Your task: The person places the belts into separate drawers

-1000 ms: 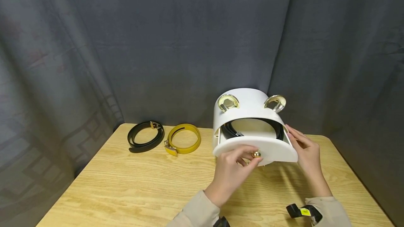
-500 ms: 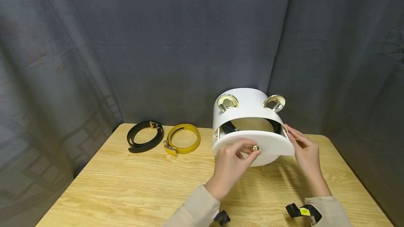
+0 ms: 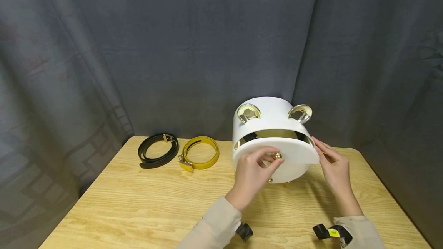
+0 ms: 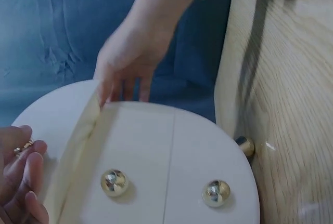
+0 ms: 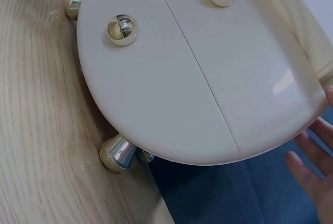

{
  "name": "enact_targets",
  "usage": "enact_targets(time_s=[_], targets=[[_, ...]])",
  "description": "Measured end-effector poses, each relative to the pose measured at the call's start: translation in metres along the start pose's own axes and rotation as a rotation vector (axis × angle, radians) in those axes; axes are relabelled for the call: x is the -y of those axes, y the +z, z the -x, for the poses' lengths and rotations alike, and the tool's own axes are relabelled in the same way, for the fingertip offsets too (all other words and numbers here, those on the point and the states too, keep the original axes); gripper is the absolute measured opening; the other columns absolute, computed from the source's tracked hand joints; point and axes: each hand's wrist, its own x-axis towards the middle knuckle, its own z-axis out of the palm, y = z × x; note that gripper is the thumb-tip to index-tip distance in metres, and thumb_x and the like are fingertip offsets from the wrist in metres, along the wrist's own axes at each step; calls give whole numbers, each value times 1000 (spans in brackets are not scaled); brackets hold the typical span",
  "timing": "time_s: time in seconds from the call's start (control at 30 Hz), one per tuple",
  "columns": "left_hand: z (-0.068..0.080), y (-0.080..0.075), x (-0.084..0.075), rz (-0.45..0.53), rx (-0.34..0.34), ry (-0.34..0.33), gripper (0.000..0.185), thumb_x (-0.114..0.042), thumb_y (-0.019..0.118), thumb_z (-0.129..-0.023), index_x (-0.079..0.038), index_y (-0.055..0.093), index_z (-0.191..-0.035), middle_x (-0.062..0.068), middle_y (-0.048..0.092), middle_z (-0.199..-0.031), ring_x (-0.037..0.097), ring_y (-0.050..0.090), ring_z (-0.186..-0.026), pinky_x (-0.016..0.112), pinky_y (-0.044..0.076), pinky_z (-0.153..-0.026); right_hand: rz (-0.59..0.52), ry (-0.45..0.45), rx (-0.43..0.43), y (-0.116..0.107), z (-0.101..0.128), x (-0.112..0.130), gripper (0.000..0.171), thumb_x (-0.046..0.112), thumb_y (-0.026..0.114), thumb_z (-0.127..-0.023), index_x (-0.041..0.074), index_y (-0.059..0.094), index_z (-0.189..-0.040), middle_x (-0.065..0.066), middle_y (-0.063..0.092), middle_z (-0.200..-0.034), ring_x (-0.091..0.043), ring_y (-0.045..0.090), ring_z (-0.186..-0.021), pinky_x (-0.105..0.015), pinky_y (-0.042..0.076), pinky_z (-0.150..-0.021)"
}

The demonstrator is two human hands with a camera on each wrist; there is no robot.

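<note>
A white rounded drawer box with two gold ear-shaped pieces stands on the right half of the table. Its top drawer is pulled out a little, and part of a dark coiled belt shows in the gap. My left hand pinches that drawer's small gold knob between thumb and fingertips. Against the right side of the box rests my right hand, its fingers extended along the wall. Two lower drawer fronts, each with a gold knob, appear in both wrist views.
Left of the box, a black coiled belt and a yellow coiled belt lie on the wooden table. Short gold feet carry the box. A grey curtain hangs close behind the table.
My left hand has pushed the top drawer back into the box, so less of the belt inside shows. My right hand has stayed at the box's side.
</note>
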Motion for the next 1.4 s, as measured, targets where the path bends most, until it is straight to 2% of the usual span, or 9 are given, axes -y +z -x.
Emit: enact_targets(time_s=[0.17,0.37,0.57,0.73,0.9,1.13,1.27,1.4], targets=[[-4,0,8,-11,10,19,19,-20,80,-86,-12,74,-102,-2,75,-86,-2,66,-70,8,47,-58,-24,-13,4,1,2,0,26,-7,61,-94,-11,64,-119,20,68,-113,5,61,-106,-9,48,-83],[-9,0,14,-14,24,27,19,-22,79,-86,-15,74,-103,-3,75,-85,-6,64,-70,8,47,-57,17,-38,4,2,2,1,27,-6,61,-94,-9,65,-120,23,66,-113,7,60,-106,-8,47,-83],[-14,0,19,-17,20,35,19,-22,80,-85,-14,74,-102,-3,75,-82,-4,65,-68,8,47,-58,18,-66,7,2,2,0,27,-8,61,-94,-10,65,-120,21,66,-115,7,60,-107,-7,46,-84],[-18,1,23,4,27,52,18,-20,80,-85,-13,75,-101,-1,75,-83,-4,63,-64,9,48,-58,43,-131,-3,2,2,-2,27,-11,61,-93,-9,66,-119,21,66,-115,8,60,-107,-8,46,-85],[-21,0,28,24,35,38,19,-18,81,-84,-12,75,-101,-1,75,-81,-4,61,-61,10,48,-57,79,-196,3,0,3,-5,29,-13,62,-91,-8,67,-119,15,67,-118,7,60,-107,-8,45,-86],[-22,-1,32,24,42,20,19,-21,81,-84,-14,76,-102,-2,75,-79,-7,59,-60,10,48,-56,95,-166,-5,0,5,-5,29,-11,62,-92,-4,69,-119,19,66,-117,8,60,-104,-9,44,-86],[-24,1,33,34,34,9,20,-20,81,-84,-13,76,-102,-1,75,-82,-6,61,-62,11,49,-57,103,-190,-8,1,5,-6,31,-11,62,-91,-4,68,-121,14,66,-119,8,59,-107,-8,44,-86],[-25,2,34,38,32,2,20,-20,81,-84,-12,77,-102,-1,76,-85,-5,62,-64,11,49,-58,123,-201,-17,3,5,-7,31,-10,62,-92,-3,68,-122,18,65,-120,9,58,-109,-7,43,-86]])
